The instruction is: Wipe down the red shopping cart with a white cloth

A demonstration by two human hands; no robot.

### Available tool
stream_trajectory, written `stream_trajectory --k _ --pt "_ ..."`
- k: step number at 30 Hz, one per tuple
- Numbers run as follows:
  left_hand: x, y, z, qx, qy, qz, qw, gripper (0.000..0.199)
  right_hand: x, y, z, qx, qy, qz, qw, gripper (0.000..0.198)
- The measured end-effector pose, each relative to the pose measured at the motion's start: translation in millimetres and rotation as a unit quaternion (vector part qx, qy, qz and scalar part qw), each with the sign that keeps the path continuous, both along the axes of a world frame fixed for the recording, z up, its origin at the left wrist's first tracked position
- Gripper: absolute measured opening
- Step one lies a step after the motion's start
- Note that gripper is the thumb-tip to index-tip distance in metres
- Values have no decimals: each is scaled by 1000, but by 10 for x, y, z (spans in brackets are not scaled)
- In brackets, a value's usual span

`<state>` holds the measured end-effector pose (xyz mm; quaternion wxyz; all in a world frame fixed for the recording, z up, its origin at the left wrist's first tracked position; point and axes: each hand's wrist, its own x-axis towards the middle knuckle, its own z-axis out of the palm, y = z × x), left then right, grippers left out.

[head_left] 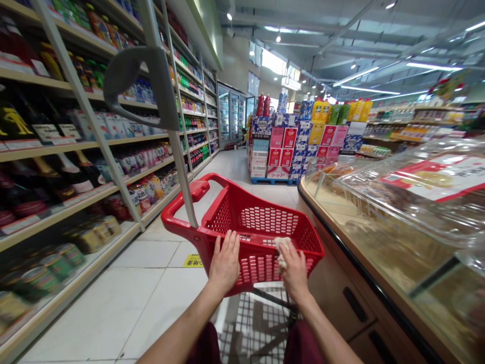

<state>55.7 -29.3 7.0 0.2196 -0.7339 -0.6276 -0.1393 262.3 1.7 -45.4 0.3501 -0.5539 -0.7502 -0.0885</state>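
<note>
A red plastic shopping basket (pixel 261 269), its sides pierced with holes, stands right in front of me. A metal pole topped by a grey handle (pixel 166 91) rises from its left end. My left hand (pixel 226 263) rests on the near rim and side, fingers stretched out. In my right hand (pixel 293 270) is a crumpled off-white cloth (pixel 282 250), pressed against the near rim towards the right end. Part of the cloth is hidden beneath the fingers.
Drink shelves (pixel 83 141) line the left. To the right stands a glass-edged display counter (pixel 341 237) with clear packs on top. Stacked drink cartons (pixel 278 151) on a blue pallet (pixel 273 180) are ahead. A yellow floor sticker (pixel 193 260) lies left of the basket.
</note>
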Motion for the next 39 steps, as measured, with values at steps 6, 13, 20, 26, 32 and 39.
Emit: stream_trajectory --k 6,13,20,26,32,39 --pt "46 -16 -13 1 -14 18 1000 60 81 -27 -26 -6 -5 -12 1000 53" --pt "13 6 -36 2 1 0 1000 61 279 109 -18 -27 -3 -72 997 52" --pt "55 27 -53 17 -4 16 1000 63 -1 30 12 15 -32 36 999 54" --pt "73 25 -77 16 -2 10 1000 63 201 55 -23 -10 12 -72 997 50" --pt "2 -65 58 19 -21 -12 1000 56 -513 -52 128 37 2 82 996 55" --pt "-842 -210 605 170 -124 135 968 54 -499 70 153 -2 33 47 998 58"
